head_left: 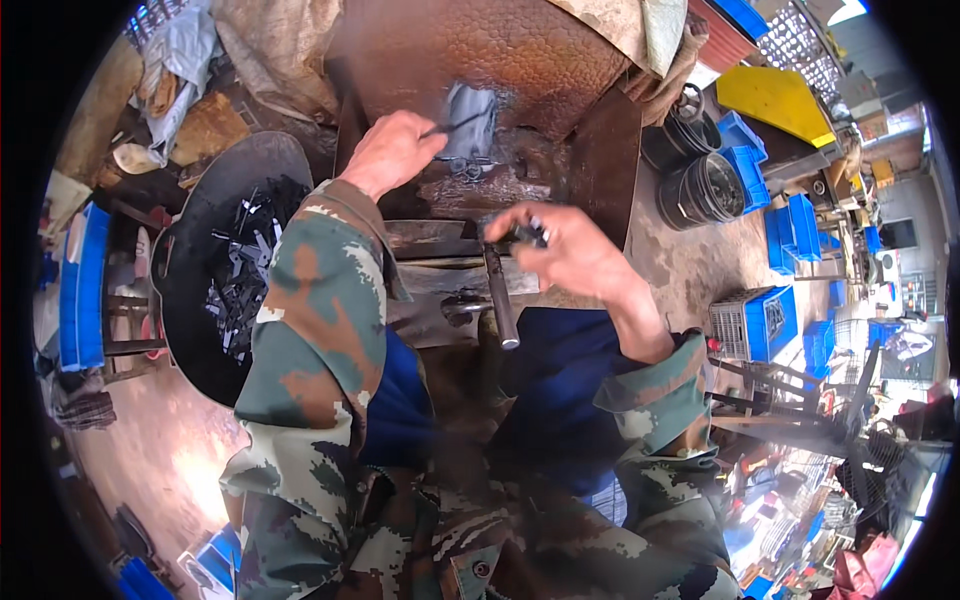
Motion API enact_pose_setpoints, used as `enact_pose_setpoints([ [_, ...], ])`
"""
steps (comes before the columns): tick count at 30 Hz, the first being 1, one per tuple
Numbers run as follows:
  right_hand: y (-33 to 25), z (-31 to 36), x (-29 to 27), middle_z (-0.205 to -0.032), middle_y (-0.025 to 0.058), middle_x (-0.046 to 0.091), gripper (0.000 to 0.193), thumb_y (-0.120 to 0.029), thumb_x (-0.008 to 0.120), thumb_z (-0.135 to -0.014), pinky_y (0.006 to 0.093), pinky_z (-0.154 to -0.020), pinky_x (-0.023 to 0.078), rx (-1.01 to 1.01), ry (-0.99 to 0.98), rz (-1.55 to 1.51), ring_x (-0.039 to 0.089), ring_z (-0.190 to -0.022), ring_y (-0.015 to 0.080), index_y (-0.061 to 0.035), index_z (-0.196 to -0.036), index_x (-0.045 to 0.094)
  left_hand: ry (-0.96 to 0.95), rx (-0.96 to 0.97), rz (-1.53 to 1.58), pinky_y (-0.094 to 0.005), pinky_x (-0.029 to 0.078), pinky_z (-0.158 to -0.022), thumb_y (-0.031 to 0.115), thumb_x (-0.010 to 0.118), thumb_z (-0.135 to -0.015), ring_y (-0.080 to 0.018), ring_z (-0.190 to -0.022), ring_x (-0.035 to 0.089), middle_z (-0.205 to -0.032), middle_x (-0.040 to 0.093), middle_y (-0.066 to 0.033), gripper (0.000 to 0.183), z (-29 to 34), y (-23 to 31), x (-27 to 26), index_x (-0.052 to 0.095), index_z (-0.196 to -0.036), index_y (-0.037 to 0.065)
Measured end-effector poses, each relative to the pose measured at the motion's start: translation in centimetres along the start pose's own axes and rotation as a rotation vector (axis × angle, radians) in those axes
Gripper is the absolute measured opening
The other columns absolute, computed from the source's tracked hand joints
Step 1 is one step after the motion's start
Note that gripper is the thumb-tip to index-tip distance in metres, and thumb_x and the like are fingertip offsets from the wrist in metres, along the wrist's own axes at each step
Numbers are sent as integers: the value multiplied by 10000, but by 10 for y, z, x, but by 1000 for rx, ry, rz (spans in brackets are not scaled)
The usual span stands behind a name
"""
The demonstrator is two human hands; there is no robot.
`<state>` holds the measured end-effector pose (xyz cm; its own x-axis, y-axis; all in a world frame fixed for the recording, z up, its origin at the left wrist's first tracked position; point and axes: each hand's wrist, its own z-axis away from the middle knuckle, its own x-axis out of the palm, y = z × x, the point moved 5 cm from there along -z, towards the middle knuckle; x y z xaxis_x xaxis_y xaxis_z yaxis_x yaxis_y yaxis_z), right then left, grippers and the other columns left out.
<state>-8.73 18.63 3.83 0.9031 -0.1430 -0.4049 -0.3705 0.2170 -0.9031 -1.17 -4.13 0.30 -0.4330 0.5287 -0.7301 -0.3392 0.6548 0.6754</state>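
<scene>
Camouflage sleeves [315, 330] come nearest, the left at nine o'clock, the right at four. At eleven o'clock, the left hand [392, 152] pinches a thin dark strip [457, 126], its free end pointing toward two o'clock in front of a grey patch [472, 103]. At two o'clock, the right hand [570, 248], blurred, has its fingers curled around a small dark piece [530, 234]. Just below these fingers, a bar [503, 310] points toward six o'clock; whether they touch it is unclear. At nine o'clock, a pan [186, 300] holds black parts [243, 262].
</scene>
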Motion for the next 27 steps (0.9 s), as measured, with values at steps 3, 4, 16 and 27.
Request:
enact_pose_setpoints([
  [3, 4, 3, -37, -907, 33, 664, 151, -128, 648, -903, 246, -456, 463, 214, 225, -184, 572, -665, 66, -28, -1016, 657, -166, 50, 15, -387, 468, -707, 233, 642, -899, -287, -668, 553, -712, 596, -199, 274, -13, 9, 30, 678, -948, -35],
  [4, 6, -1, -44, -893, 44, 665, 153, -146, 648, -916, 245, -452, 455, 198, 347, -290, 562, -644, 69, -22, -1007, 654, -218, 46, 12, -391, 468, -709, 201, 641, -893, -284, -666, 546, -720, 595, -195, 237, -15, 7, 33, 681, -980, -16],
  [16, 21, -35, -49, -932, 72, 671, 180, -147, 602, -967, 298, -451, 461, 127, 642, -795, 398, -477, 65, -23, -1097, 595, -225, -51, 493, -273, 409, -573, 232, 585, -943, -116, -611, 512, -775, 669, -15, 238, -20, 38, 26, 707, -990, 34],
  [27, 6, -37, -43, -845, 61, 644, 127, -110, 624, -960, 262, -420, 442, 5, 663, -749, 536, -560, 98, -25, -1054, 615, -471, -125, 975, -197, 252, -437, 262, 569, -977, -16, -494, 337, -866, 689, -34, 298, 3, 72, 36, 666, -1068, -5],
])
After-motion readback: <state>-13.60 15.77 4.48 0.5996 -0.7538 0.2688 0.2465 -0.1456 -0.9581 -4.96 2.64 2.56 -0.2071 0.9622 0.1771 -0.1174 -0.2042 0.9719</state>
